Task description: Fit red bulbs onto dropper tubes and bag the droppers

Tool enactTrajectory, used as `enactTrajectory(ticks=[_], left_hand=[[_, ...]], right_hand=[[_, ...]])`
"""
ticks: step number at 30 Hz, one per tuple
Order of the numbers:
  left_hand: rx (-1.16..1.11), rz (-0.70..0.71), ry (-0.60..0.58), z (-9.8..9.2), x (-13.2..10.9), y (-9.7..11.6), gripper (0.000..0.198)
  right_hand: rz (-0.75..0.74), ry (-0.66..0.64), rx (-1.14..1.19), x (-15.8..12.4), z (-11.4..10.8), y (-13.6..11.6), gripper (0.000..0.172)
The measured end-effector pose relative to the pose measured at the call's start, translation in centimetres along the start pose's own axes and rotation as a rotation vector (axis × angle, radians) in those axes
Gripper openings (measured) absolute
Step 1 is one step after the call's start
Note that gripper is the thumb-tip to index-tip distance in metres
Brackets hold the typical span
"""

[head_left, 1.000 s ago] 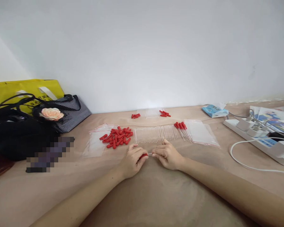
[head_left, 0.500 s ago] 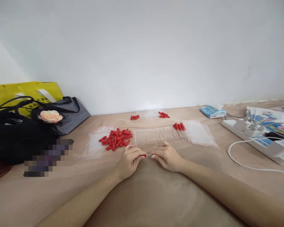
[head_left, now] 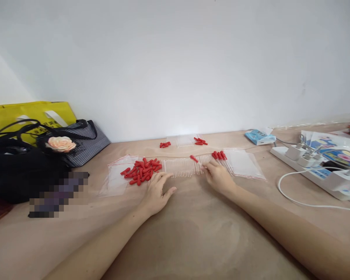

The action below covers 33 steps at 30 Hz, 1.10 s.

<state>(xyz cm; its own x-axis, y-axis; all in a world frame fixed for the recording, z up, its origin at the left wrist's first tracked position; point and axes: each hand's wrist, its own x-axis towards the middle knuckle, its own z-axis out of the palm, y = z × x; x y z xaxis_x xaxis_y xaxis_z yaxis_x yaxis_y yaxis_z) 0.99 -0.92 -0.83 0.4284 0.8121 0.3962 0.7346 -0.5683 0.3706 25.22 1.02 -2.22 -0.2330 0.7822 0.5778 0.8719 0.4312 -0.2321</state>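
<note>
In my right hand (head_left: 217, 175) is a dropper (head_left: 194, 158), a clear thin tube with a red rubber bulb, pinched by the tube with the bulb pointing up and left. It hangs over a row of clear thin tubes (head_left: 182, 168). My left hand (head_left: 159, 192) rests open on the table, thumb spread from the fingers, just in front of a pile of red rubber bulbs (head_left: 144, 170). Right of the row lie several finished-looking droppers (head_left: 219, 155) with red bulbs, beside clear zip bags (head_left: 245, 164).
More zip bags (head_left: 116, 177) lie left of the pile. Small groups of red bulbs (head_left: 165, 144) sit near the wall. At right are a white power strip (head_left: 312, 173) with a cable and a blue packet (head_left: 259, 137). Bags, including a yellow one (head_left: 58, 111), stand at left.
Both hands were together, left on the red bulb and right on the tube. My left hand has let go and opened; my right has carried the dropper up and right to the row.
</note>
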Motion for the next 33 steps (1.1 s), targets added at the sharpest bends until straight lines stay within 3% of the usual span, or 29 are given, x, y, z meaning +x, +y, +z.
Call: enactTrajectory(ticks=[2, 4, 12, 33], left_hand=[[0.009, -0.005, -0.039, 0.1, 0.0, 0.0, 0.026], [0.015, -0.001, -0.056, 0.2, 0.1, 0.0, 0.021], [0.004, -0.006, -0.064, 0.4, 0.2, -0.2, 0.014], [-0.032, -0.003, -0.082, 0.3, 0.2, -0.2, 0.014]], right_hand=[[0.203, -0.021, -0.004, 0.8, -0.1, 1.7, 0.02], [0.3, -0.045, -0.026, 1.4, -0.3, 3.1, 0.021], [0.451, -0.139, -0.152, 2.5, 0.2, 4.3, 0.019], [0.566, -0.407, -0.24, 3.6, -0.7, 3.1, 0.025]])
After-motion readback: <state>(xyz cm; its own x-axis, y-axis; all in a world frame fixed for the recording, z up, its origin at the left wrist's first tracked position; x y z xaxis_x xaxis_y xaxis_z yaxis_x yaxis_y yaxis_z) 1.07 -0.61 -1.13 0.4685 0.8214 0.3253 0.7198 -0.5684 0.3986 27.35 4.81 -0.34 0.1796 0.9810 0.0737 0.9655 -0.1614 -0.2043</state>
